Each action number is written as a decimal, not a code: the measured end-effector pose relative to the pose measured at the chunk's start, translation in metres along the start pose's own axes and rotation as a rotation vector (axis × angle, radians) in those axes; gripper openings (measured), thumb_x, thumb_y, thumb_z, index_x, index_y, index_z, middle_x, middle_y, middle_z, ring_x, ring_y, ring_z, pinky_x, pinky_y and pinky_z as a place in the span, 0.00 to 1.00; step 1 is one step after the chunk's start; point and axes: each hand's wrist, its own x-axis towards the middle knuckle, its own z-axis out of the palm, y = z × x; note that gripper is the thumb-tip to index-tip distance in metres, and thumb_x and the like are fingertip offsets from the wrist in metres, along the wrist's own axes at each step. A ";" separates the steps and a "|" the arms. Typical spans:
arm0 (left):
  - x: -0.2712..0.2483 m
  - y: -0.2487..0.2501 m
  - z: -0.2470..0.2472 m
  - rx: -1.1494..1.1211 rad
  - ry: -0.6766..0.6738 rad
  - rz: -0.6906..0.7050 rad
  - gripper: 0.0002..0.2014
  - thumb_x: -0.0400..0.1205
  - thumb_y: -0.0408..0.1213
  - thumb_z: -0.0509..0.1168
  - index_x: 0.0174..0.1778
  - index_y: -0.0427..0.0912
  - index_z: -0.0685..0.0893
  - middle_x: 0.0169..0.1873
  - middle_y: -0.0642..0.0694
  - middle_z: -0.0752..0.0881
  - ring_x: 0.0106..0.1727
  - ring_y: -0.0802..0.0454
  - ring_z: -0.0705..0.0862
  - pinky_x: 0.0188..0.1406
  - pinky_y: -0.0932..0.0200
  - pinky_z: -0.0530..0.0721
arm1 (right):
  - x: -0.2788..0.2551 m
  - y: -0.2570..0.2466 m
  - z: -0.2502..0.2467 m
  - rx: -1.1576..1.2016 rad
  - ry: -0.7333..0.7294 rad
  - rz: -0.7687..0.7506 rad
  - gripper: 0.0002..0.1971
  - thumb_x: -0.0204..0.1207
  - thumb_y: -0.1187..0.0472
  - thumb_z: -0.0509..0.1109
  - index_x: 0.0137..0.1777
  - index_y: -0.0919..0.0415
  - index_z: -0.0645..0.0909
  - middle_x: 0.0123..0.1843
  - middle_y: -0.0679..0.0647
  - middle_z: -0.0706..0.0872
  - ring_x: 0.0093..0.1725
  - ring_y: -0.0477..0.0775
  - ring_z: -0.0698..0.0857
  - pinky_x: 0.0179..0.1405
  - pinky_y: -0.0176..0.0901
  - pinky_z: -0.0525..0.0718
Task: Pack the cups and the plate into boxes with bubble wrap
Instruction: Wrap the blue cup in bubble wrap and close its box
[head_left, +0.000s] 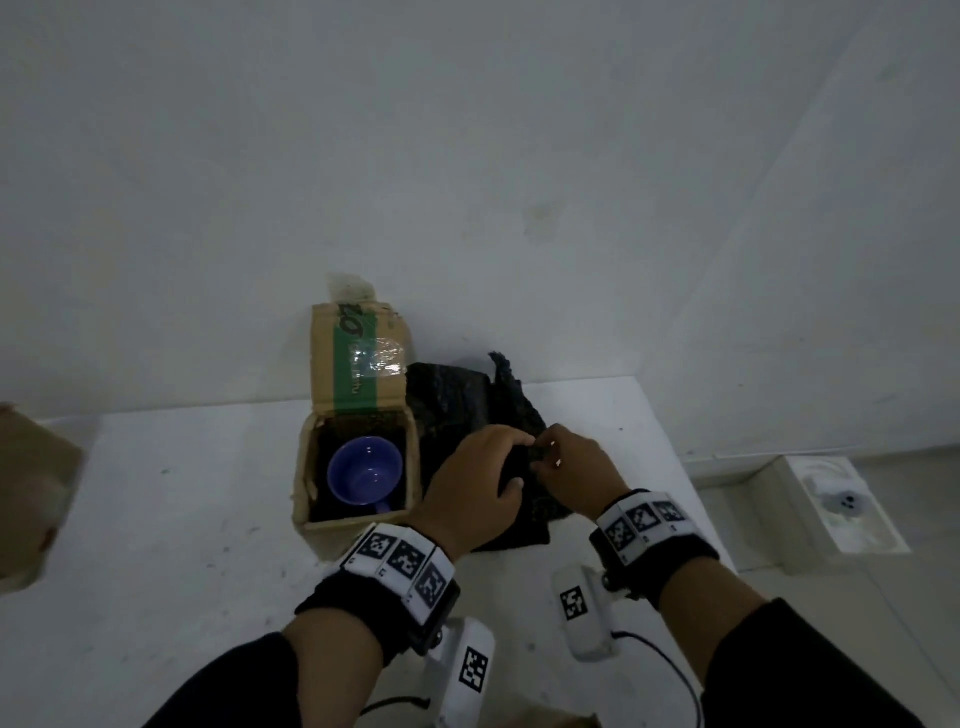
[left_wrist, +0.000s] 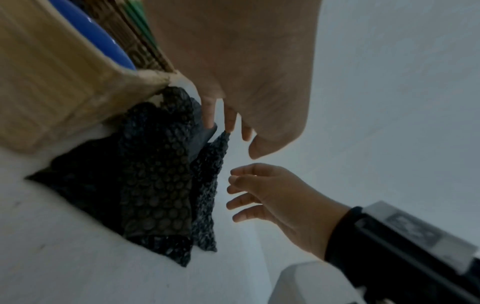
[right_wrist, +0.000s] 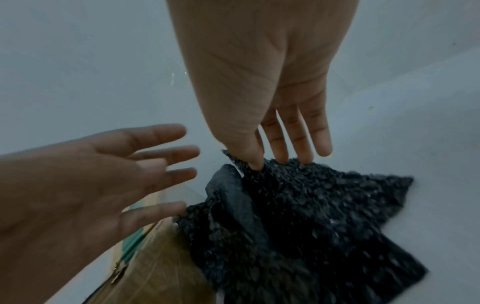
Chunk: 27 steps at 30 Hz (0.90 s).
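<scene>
Beside the box (head_left: 358, 467) holding a blue cup (head_left: 365, 470), the right hand (head_left: 571, 475) pinches black bubble wrap (head_left: 467, 410), likely to separate a sheet; the left hand (head_left: 475, 480) fingers (right_wrist: 155, 152) are spread wide.

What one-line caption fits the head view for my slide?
Both hands, left hand and right hand, work black bubble wrap beside an open cardboard box holding a blue cup.

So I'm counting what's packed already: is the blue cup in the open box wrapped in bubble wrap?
No, the blue cup sits bare and upright in the open box, while the dark bubble wrap lies beside it on the table.
</scene>
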 end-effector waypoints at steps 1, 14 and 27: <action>0.005 -0.001 0.006 0.036 -0.032 -0.015 0.21 0.78 0.35 0.61 0.68 0.47 0.73 0.68 0.49 0.74 0.71 0.53 0.70 0.69 0.56 0.72 | 0.002 0.003 0.006 0.016 -0.035 0.031 0.15 0.78 0.57 0.67 0.60 0.64 0.74 0.53 0.61 0.84 0.51 0.61 0.82 0.40 0.42 0.72; 0.061 -0.011 0.022 0.654 -0.316 0.046 0.34 0.73 0.28 0.60 0.76 0.54 0.65 0.77 0.54 0.66 0.74 0.47 0.64 0.62 0.50 0.63 | 0.017 0.020 0.040 0.208 -0.031 0.081 0.08 0.77 0.60 0.64 0.53 0.62 0.78 0.36 0.54 0.73 0.47 0.64 0.79 0.38 0.44 0.73; 0.079 0.014 -0.025 0.643 0.187 0.253 0.02 0.68 0.40 0.66 0.35 0.50 0.80 0.46 0.52 0.85 0.58 0.43 0.81 0.64 0.41 0.64 | -0.012 -0.013 -0.048 0.455 0.344 -0.067 0.15 0.72 0.72 0.58 0.35 0.51 0.62 0.28 0.54 0.74 0.26 0.55 0.73 0.26 0.46 0.70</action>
